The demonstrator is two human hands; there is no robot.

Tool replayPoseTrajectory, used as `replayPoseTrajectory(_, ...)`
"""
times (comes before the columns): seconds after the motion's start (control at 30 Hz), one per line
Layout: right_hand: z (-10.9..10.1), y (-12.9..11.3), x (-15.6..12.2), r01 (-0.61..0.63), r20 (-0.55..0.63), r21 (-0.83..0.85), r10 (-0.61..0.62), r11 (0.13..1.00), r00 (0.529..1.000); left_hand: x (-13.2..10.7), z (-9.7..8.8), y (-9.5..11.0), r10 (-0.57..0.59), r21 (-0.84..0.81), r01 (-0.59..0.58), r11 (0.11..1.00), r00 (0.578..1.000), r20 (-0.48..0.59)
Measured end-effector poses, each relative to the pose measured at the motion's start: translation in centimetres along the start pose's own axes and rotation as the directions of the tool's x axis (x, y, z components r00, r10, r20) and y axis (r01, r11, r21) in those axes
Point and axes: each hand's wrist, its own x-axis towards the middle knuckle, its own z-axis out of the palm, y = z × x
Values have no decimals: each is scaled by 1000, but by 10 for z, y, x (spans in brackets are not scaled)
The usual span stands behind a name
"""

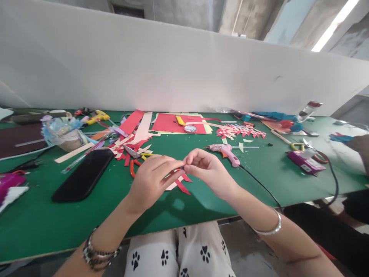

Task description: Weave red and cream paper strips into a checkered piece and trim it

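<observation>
My left hand [157, 175] and my right hand [209, 173] meet over the table's front middle, both closed in a pinch. Between the fingertips shows a small bluish bit, too small to name. Just below them are red and cream paper strips [182, 186], partly hidden by my fingers; whether they are held or lie on the table I cannot tell. Beyond my left hand lie scissors [134, 165] with orange and yellow handles, half covered by the hand. A pink glue gun [226, 152] rests past my right hand, its black cord running toward the front edge.
A black phone [85, 175] and a heap of cut paper strips [129, 146] lie to the left. Red paper sheets [164, 123] and woven red-and-white paper [240, 130] are at the back. On the right are a purple packet [305, 161] and another person's hand [359, 146].
</observation>
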Motion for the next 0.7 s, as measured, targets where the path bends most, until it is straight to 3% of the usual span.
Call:
replayPoseTrajectory(0.13,0,3,-1,-40,20,129,38,991,999,0,0,-2,-50,-119,57,991,997,59)
replayPoseTrajectory(0.43,7,2,-2,-23,-19,163,26,986,999,3,-5,-9,-160,-317,217,923,968,195)
replayPoseTrajectory(0.6,14,2,-3,49,-62,144,-40,988,997,3,-5,-5,-299,-342,342,875,938,175)
replayPoseTrajectory(0.7,18,4,-4,61,-78,193,-47,979,996,4,-5,-2,-311,-343,343,874,939,145)
